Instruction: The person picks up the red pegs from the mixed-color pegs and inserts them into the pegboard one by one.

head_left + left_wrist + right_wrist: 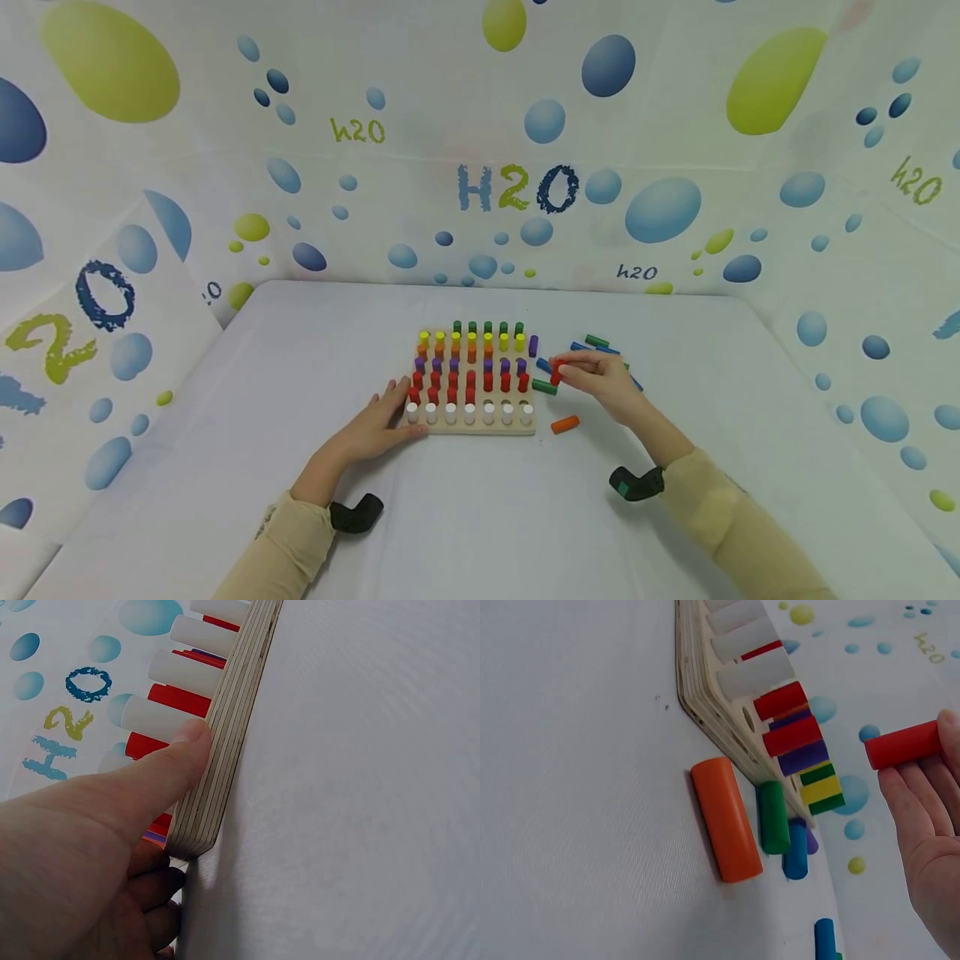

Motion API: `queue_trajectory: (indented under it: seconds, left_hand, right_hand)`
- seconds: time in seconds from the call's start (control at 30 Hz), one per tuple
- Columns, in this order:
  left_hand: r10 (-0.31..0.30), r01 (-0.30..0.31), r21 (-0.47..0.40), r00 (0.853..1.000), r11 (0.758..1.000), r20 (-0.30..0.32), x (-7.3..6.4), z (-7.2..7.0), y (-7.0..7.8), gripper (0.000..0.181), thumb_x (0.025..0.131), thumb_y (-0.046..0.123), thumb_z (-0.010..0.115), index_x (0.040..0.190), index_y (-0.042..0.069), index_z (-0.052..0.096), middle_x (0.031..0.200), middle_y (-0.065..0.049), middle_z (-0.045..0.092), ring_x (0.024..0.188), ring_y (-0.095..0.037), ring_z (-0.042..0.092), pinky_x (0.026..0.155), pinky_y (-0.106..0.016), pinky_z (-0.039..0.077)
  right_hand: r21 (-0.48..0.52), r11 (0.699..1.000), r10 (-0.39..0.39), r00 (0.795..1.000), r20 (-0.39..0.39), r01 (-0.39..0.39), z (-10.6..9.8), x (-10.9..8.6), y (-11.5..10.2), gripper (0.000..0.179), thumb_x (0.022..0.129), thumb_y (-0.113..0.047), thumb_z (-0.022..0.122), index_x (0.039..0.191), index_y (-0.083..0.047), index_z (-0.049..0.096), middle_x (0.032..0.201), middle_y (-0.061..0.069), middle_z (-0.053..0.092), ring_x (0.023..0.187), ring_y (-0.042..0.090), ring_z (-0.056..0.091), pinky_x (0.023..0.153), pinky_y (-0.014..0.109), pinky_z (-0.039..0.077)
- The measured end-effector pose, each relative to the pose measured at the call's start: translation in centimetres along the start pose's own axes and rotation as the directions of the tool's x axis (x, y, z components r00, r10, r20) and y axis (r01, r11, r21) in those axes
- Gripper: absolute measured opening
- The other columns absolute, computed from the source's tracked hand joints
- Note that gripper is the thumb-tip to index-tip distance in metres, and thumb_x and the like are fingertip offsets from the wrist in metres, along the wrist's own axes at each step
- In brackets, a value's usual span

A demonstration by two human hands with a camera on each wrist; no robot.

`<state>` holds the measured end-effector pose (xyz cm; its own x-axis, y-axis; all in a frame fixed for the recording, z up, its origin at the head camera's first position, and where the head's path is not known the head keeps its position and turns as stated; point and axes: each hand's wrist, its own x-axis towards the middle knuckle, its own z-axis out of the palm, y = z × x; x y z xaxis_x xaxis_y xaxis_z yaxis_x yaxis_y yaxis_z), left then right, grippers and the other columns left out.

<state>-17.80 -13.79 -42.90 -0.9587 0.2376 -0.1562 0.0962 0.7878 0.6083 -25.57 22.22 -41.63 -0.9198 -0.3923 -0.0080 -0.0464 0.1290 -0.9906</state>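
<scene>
A wooden pegboard (480, 430) stands on the table, holding rows of coloured pegs with white ones at the front. My left hand (372, 427) rests against its front left corner. In the left wrist view the thumb (191, 742) touches the board's front edge near a white peg (161, 718), the other fingers lying along the side. To the right of the board my right hand (606, 383) pinches a red peg (904, 745) between thumb and fingers, raised over the loose pegs. Below that hand lie an orange peg (565, 425) and a green peg (544, 387).
More loose pegs lie right of the board, among them a blue peg (580, 347) and a green peg (597, 341). A purple peg (533, 346) is by the board's right edge. Some holes show in the board. A patterned cloth (420, 217) hangs behind the table.
</scene>
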Motion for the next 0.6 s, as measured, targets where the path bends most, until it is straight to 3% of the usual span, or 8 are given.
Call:
queue_trajectory:
  seconds: [0.3,0.6]
  left_hand:
    - [0.01,-0.01,-0.003,1.0,1.0,-0.001,0.1,0.0,-0.1,0.094,0.082,0.051,0.06,0.145,-0.001,0.013,0.15,-0.018,0.012,0.138,-0.032,0.001,0.11,-0.048,0.001]
    - [0.003,-0.003,-0.02,1.0,1.0,0.007,-0.1,-0.1,0.2,0.093,0.083,0.048,0.061,0.145,-0.002,0.013,0.15,-0.019,0.012,0.138,-0.033,0.0,0.11,-0.049,0.0]
  right_hand:
    - [-0.005,1.0,-0.009,0.998,0.062,0.009,2.5,1.1,-0.5,0.041,0.086,-0.029,0.065,0.115,-0.001,0.06,0.113,0.011,0.063,0.107,0.027,0.058,0.09,0.038,0.046]
    - [-0.025,1.0,-0.01,0.992,0.127,0.013,4.6,2.3,-0.8,0.035,0.086,-0.024,0.065,0.112,-0.001,0.062,0.109,0.016,0.064,0.101,0.029,0.06,0.085,0.032,0.05]
